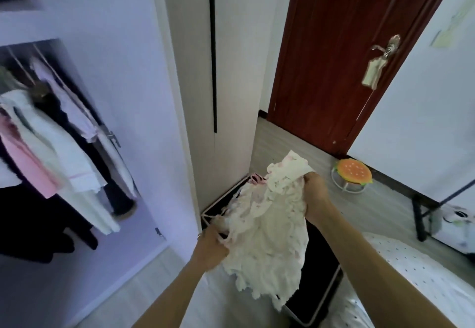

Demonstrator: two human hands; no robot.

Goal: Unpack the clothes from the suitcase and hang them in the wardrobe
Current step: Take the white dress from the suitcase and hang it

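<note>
A white lacy garment with faint pink print [270, 227] hangs between my two hands above the open suitcase [316, 284], whose dark inside and pale rim show beneath it. My left hand [212, 246] grips the garment's lower left edge. My right hand [314, 191] holds its upper right part, fingers curled into the fabric. Some pink cloth [257, 180] lies at the suitcase's far end. The open wardrobe [51, 147] is on the left, with several white, pink and dark clothes hanging from its rail.
A white wardrobe door [128, 96] stands open between the wardrobe and the suitcase. A red-brown room door [334, 57] is shut ahead. A burger-shaped stool [353, 173] sits on the floor at right. A dotted bed cover [411, 276] lies at lower right.
</note>
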